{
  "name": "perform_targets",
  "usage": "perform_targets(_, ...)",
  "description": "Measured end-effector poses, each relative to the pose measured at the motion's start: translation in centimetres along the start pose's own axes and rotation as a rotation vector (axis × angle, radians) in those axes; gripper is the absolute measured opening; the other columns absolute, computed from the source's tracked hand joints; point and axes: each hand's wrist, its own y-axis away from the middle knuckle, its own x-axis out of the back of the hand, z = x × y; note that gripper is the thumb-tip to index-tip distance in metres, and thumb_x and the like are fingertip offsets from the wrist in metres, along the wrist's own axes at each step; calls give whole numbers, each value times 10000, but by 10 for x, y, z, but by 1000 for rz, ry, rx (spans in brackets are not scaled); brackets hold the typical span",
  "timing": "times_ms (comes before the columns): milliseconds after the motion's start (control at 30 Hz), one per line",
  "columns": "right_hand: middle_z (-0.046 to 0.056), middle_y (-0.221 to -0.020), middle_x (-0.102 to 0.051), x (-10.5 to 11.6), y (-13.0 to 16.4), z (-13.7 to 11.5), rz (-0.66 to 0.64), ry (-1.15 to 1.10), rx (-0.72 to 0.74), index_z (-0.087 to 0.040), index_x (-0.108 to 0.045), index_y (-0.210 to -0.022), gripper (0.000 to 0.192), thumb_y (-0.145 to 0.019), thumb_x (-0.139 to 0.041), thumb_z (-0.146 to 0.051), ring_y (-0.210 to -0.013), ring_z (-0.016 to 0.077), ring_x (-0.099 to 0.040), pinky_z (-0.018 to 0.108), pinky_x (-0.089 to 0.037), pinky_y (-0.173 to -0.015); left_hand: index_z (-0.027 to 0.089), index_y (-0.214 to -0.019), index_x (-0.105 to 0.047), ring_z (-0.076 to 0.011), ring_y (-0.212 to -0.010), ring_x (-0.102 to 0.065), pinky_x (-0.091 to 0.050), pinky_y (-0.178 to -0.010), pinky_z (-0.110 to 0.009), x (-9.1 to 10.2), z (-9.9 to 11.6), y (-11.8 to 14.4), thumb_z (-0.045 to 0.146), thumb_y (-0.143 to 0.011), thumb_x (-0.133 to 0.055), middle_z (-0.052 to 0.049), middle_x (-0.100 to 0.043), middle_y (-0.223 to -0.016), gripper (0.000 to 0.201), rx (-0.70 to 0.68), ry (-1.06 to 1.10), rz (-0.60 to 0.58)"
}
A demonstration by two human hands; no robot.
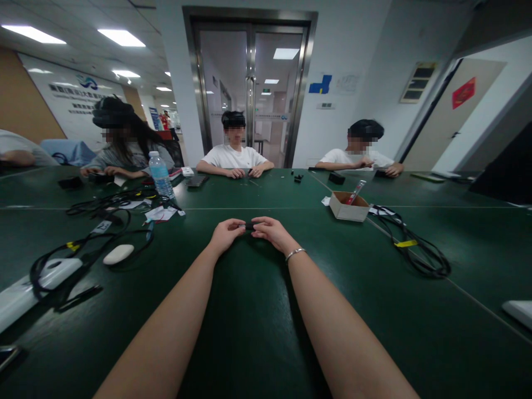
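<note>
Both my hands meet over the middle of the dark green table (253, 310). Between them is a small black object (249, 226), too small and too covered by fingers to name. My left hand (226, 235) pinches its left end, where a little light-coloured bit shows at the fingertips. On the other end, the thumb and fingers of my right hand (272, 233) are closed. A silver bracelet (295, 254) circles my right wrist.
Left lie black cables (120, 221), a white mouse (118, 254), a white power strip (37, 288) and a water bottle (161, 176). Right stand a small open box (349, 208) and a coiled cable (415, 249). Several people wearing headsets sit across the table.
</note>
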Motion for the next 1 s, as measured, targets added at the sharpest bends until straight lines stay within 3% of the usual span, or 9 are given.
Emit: perform_targets(1000,32,-781,-616,8,-3,3,-78,-2,27,-119,-639,-952,238,-765,-604,24,-632,118,-663,197,-575,-629,101,-876,-667,-157,-713,-641,-522,-719,-300,-2,-2,-4,293,-675,-744,-80,-684,-760,288,62,46,-9)
